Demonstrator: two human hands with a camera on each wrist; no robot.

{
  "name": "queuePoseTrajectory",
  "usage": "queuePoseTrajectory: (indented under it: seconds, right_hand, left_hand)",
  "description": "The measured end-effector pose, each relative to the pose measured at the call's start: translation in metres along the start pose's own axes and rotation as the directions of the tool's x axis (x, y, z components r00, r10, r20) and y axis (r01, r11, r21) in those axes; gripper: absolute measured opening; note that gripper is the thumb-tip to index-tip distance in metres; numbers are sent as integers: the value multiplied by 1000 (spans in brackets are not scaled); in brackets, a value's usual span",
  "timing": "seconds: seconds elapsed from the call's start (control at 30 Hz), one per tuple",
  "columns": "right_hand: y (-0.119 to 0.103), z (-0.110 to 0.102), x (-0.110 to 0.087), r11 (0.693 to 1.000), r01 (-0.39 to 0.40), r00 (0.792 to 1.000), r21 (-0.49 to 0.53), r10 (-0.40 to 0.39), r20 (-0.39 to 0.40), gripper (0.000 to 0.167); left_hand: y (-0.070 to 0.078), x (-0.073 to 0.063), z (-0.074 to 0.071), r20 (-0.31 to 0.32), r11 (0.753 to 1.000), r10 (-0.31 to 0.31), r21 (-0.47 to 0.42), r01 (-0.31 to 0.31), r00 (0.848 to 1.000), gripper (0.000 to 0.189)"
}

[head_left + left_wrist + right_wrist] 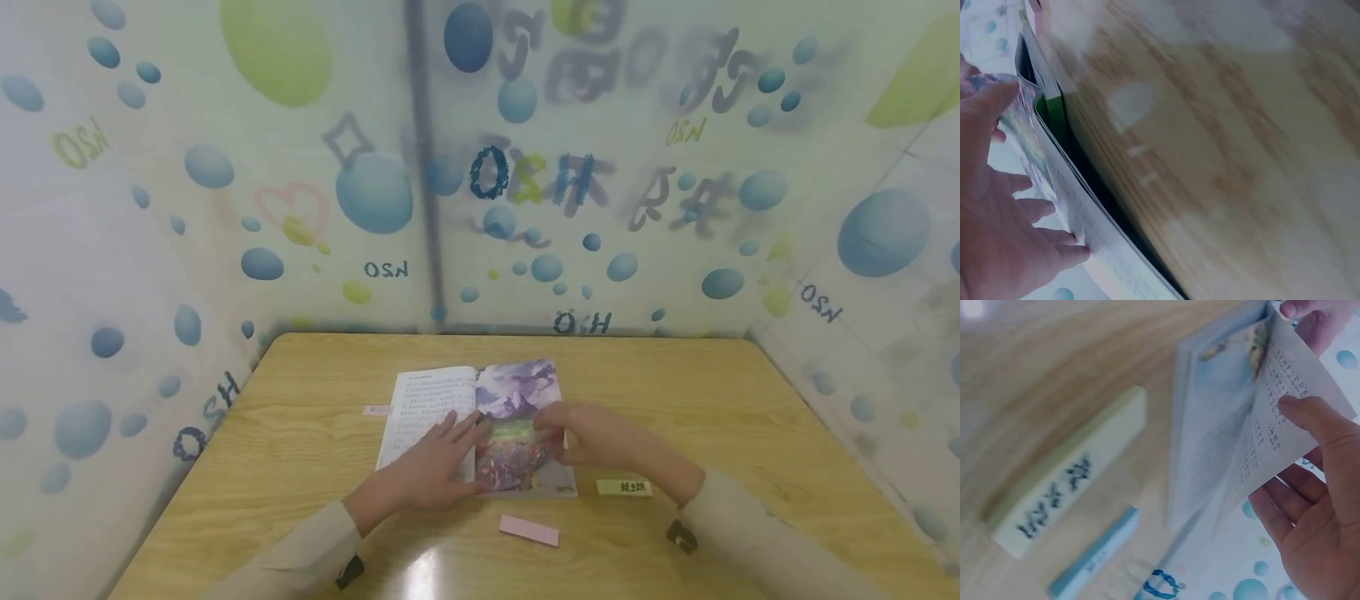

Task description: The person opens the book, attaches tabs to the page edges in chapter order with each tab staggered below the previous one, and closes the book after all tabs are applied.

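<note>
An open book [438,392] lies on the table, with printed text on its left page and a colourful picture [517,387] on its right. My left hand [431,467] rests across the left page and the fold, fingers spread, thumb on the picture page in the left wrist view. At the book's right side, my right hand [600,433] pinches a lifted page [1272,425]. Its thumb presses the text side while the other fingers sit behind the sheet. More pages stay below, seen in the right wrist view.
A yellow sticky-note pad [624,488] with dark handwriting lies right of the book, near a small blue pad [1094,556]. In front is a pink strip pad [528,531]. A pink tab [375,410] shows at the book's left edge. Patterned curtains [375,192] surround the wooden table [300,433].
</note>
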State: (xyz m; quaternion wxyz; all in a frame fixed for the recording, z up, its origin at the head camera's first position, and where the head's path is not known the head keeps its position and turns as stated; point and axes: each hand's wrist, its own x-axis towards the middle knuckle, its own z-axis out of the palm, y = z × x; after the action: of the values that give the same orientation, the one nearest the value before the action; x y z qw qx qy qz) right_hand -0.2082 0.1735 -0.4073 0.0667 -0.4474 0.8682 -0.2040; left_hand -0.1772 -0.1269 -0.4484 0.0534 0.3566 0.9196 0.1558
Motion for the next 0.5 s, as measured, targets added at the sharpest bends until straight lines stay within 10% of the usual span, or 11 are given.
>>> queuePoseTrajectory:
  seconds: [0.5]
  right_hand:
    - [-2,-15,-3,993,51,998,-105,-56,-38,46]
  left_hand:
    - [14,15,4,-54,999,29,-22,-31,998,104]
